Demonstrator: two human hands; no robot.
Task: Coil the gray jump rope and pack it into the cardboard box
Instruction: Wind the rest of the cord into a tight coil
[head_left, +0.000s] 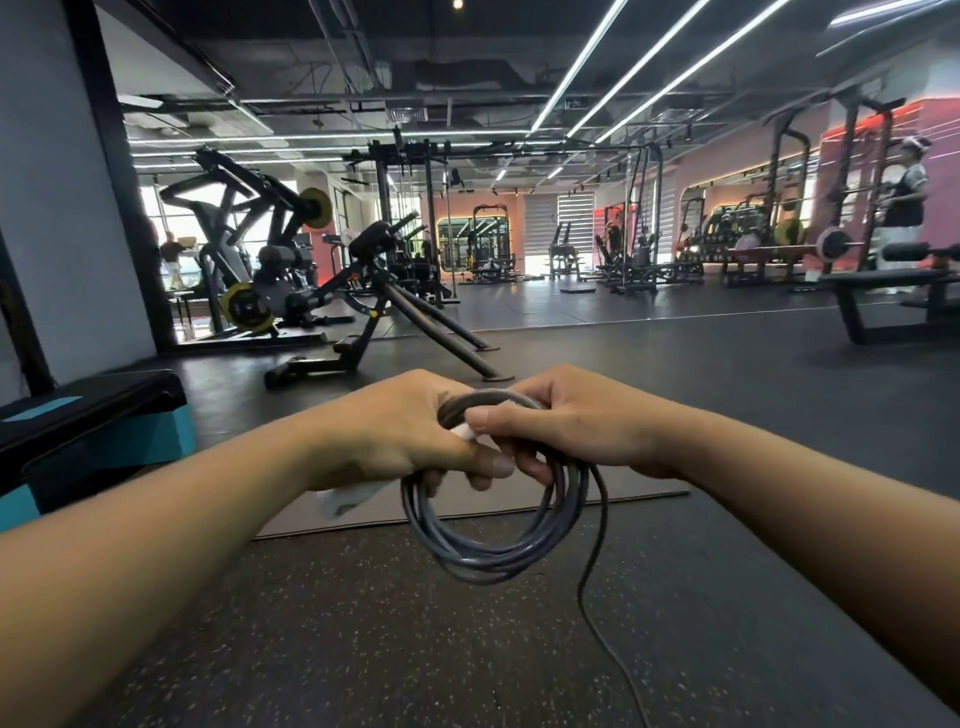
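The gray jump rope (483, 558) hangs in several loops in front of me, above the speckled floor. My left hand (395, 431) is closed around the top of the coil, and a white handle (348, 498) sticks out below its palm. Against it from the right, my right hand (561, 421) pinches the same strands at the top. One loose strand (597, 603) trails from the coil down to the floor at the lower right. No cardboard box is in view.
A black and teal step platform (98, 426) stands at the left. A dark floor mat (467, 504) lies just beyond my hands. Gym machines (291, 270) and a bench (893, 301) stand further back, and a person (904, 202) is at the far right.
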